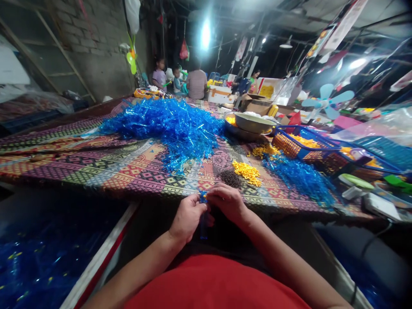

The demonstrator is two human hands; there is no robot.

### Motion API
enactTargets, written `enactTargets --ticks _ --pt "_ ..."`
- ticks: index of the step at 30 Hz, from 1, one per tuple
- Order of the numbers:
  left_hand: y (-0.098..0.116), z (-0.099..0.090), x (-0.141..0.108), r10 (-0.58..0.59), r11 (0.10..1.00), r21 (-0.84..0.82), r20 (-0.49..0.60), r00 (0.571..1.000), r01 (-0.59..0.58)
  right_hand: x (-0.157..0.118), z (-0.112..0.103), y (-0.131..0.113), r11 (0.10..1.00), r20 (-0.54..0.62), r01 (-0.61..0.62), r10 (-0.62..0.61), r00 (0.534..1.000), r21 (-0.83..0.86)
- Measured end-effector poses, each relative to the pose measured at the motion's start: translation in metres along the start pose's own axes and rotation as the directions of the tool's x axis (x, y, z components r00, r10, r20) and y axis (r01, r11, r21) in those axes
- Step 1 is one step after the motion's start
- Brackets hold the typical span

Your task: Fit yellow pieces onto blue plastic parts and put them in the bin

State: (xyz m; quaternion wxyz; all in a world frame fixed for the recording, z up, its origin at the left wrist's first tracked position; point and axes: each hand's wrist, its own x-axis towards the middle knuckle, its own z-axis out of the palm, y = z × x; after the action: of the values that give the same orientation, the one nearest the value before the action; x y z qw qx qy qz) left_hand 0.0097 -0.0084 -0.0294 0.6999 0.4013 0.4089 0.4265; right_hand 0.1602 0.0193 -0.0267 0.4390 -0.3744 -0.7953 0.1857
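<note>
My left hand (186, 218) is closed around a clear blue plastic piece (204, 231), long and narrow, held upright at the table's near edge. Against its top end, my right hand (229, 205) pinches a small yellow plastic part (205, 196); the fingers partly hide where the two meet. Just beyond my right hand lie a little heap of yellow plastic parts (247, 172) and a heap of tiny dark pieces (230, 179). A large pile of blue plastic pieces (170, 122) spreads across the patterned cloth (141, 165).
A smaller blue pile (299, 178) lies to the right, near blue baskets (309, 152) with yellow parts. Metal bowls (254, 124) stand behind. Below the table at left is a container of blue pieces (38, 257). A fan (327, 102) and several people are farther back.
</note>
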Motion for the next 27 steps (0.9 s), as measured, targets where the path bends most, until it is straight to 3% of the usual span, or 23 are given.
enactTargets --ticks 7,13,16,18,20,21,23,25,27 --pt "-0.004 0.0 -0.002 0.018 0.999 0.029 -0.024 1.0 -0.018 -0.007 0.005 0.007 0.976 0.092 0.157 -0.144 0.985 -0.153" --pt "-0.003 0.001 0.006 0.051 0.987 0.156 -0.038 0.998 -0.044 -0.012 0.012 0.0 0.984 0.077 0.139 -0.131 0.988 -0.11" --pt "0.001 0.003 0.011 0.107 0.967 0.234 -0.022 0.994 -0.098 -0.012 -0.001 0.008 0.986 0.059 0.119 -0.112 0.992 -0.121" --pt "0.004 0.002 0.013 0.103 0.972 0.217 -0.038 0.994 -0.093 -0.016 -0.027 0.025 0.979 0.003 0.058 -0.059 0.998 -0.196" --pt "0.008 -0.003 0.013 0.075 0.984 0.167 -0.069 0.995 -0.063 -0.027 -0.066 0.051 0.933 -0.122 -0.107 0.069 0.99 -0.344" --pt "0.009 -0.007 0.013 0.06 0.989 0.143 -0.08 0.995 -0.048 -0.034 -0.089 0.065 0.859 -0.195 -0.244 0.172 0.966 -0.45" --pt "0.01 -0.013 0.011 0.033 0.993 0.117 -0.091 0.995 -0.022 -0.05 -0.135 0.091 0.523 -0.345 -0.525 0.406 0.846 -0.672" --pt "0.009 -0.016 0.008 0.009 0.995 0.104 -0.087 0.996 0.001 -0.064 -0.172 0.111 0.375 -0.42 -0.604 0.466 0.779 -0.703" --pt "0.007 -0.013 0.006 -0.009 0.996 0.092 -0.071 0.997 0.015 -0.073 -0.196 0.125 0.276 -0.453 -0.637 0.508 0.733 -0.72"
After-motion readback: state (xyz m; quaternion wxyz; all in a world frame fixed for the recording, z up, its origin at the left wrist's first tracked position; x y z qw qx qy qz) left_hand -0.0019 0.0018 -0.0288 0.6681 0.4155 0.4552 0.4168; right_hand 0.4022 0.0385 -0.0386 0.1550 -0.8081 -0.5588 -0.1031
